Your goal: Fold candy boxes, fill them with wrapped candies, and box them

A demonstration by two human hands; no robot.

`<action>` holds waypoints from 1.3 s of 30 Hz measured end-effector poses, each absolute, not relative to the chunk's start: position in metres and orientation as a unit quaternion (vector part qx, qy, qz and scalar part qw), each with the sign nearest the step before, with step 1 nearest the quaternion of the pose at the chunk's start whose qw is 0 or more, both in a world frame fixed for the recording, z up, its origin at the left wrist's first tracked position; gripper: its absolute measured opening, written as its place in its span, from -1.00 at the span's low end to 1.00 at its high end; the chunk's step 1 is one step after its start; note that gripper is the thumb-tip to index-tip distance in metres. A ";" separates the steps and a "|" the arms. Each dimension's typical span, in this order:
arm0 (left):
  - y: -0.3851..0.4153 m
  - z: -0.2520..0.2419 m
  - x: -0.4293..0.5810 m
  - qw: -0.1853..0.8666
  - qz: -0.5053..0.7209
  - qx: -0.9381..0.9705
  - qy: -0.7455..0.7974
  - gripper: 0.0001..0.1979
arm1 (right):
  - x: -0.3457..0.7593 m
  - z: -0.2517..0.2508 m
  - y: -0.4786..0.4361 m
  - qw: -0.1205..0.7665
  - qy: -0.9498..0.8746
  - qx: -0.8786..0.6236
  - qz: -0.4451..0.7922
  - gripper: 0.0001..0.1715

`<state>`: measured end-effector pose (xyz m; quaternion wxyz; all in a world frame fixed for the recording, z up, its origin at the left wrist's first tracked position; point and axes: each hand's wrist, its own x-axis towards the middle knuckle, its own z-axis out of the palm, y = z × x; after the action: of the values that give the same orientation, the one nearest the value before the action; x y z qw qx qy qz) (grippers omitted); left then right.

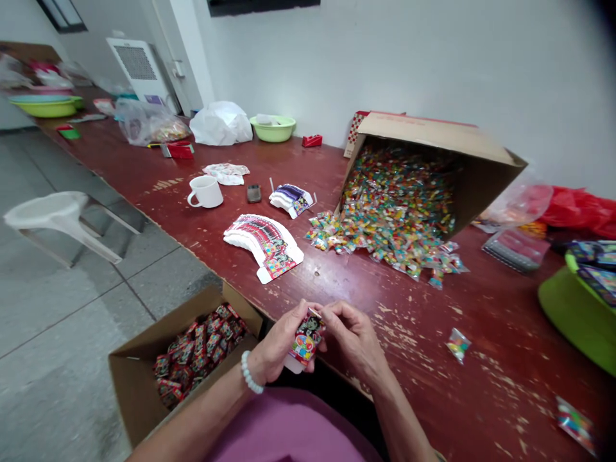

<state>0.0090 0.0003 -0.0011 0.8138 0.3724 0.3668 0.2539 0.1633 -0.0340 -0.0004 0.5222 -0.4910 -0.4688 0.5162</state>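
Both my hands are raised over the near edge of the table. My left hand [276, 343], with a white beaded bracelet [249, 373] on its wrist, grips a small printed cartoon paper box [307, 340] from below and the side. My right hand [353, 340] pinches that box's top edge. At my left stands an open cardboard carton [132, 378] packed with red printed boxes [199, 343]. Two stacks of die-cut printed card [264, 245] [291, 199] lie farther along the worn red table [409, 333]. Beyond them, a tipped carton [433, 138] spills colourful sachets [385, 224].
A white mug [205, 191], a phone [253, 193] and a crumpled cloth [226, 173] lie on the table. Farther back are a green basin [272, 128] and white plastic bag [221, 124]. A green tub [575, 314] sits at the right edge. A white plastic chair [58, 215] stands on the floor.
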 end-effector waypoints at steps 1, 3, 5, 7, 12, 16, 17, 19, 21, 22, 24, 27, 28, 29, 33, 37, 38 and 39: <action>0.001 -0.001 0.010 0.810 0.253 0.379 0.369 -0.39 | 0.163 0.002 -0.034 0.521 -0.469 -0.494 0.515 -0.69; 0.001 -0.002 0.011 0.801 0.251 0.401 0.367 -0.36 | 0.163 0.005 -0.033 0.515 -0.479 -0.502 0.504 -0.74; 0.001 -0.002 0.011 0.792 0.245 0.424 0.364 -0.33 | 0.163 0.007 -0.033 0.506 -0.487 -0.512 0.495 -0.74; 0.001 -0.002 0.012 0.780 0.240 0.446 0.367 -0.30 | 0.163 0.006 -0.032 0.503 -0.471 -0.512 0.513 -0.72; 0.001 0.000 0.011 0.759 0.236 0.478 0.374 -0.29 | 0.163 0.004 -0.030 0.514 -0.416 -0.490 0.568 -0.69; 0.002 -0.002 0.009 0.756 0.248 0.474 0.377 -0.31 | 0.166 0.006 -0.032 0.508 -0.473 -0.489 0.529 -0.74; 0.002 -0.002 0.009 0.757 0.249 0.469 0.380 -0.31 | 0.168 0.007 -0.033 0.502 -0.503 -0.489 0.506 -0.75; 0.002 -0.002 0.009 0.761 0.242 0.460 0.388 -0.31 | 0.170 0.009 -0.035 0.485 -0.573 -0.492 0.441 -0.78; 0.002 0.000 0.009 0.758 0.236 0.463 0.394 -0.31 | 0.172 0.010 -0.036 0.476 -0.620 -0.499 0.375 -0.82; 0.003 0.001 0.009 0.754 0.236 0.469 0.395 -0.31 | 0.172 0.009 -0.035 0.476 -0.626 -0.503 0.358 -0.84; 0.005 0.004 0.010 0.741 0.238 0.487 0.395 -0.31 | 0.170 0.008 -0.033 0.490 -0.600 -0.507 0.378 -0.84; 0.008 0.008 0.009 0.734 0.230 0.498 0.399 -0.31 | 0.168 0.005 -0.029 0.507 -0.519 -0.503 0.469 -0.79; 0.009 0.008 0.009 0.737 0.228 0.493 0.402 -0.31 | 0.167 0.005 -0.027 0.507 -0.509 -0.504 0.479 -0.80; 0.011 0.008 0.008 0.741 0.230 0.485 0.404 -0.30 | 0.166 0.005 -0.026 0.505 -0.515 -0.505 0.474 -0.80; 0.014 0.004 0.006 0.753 0.257 0.452 0.404 -0.28 | 0.163 0.002 -0.026 0.472 -0.608 -0.486 0.414 -0.82; 0.015 -0.005 0.007 0.778 0.266 0.404 0.401 -0.31 | 0.161 -0.010 -0.022 0.468 -0.637 -0.487 0.372 -0.85; 0.015 -0.007 0.008 0.787 0.269 0.385 0.400 -0.33 | 0.163 -0.013 -0.017 0.458 -0.634 -0.492 0.384 -0.85; 0.015 -0.009 0.008 0.796 0.275 0.366 0.397 -0.34 | 0.166 -0.015 -0.009 0.440 -0.630 -0.497 0.403 -0.84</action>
<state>0.0076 0.0152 -0.0085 0.7958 0.3657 0.3968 0.2746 0.1662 -0.0091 -0.0154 0.4402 -0.4966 -0.6300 0.4033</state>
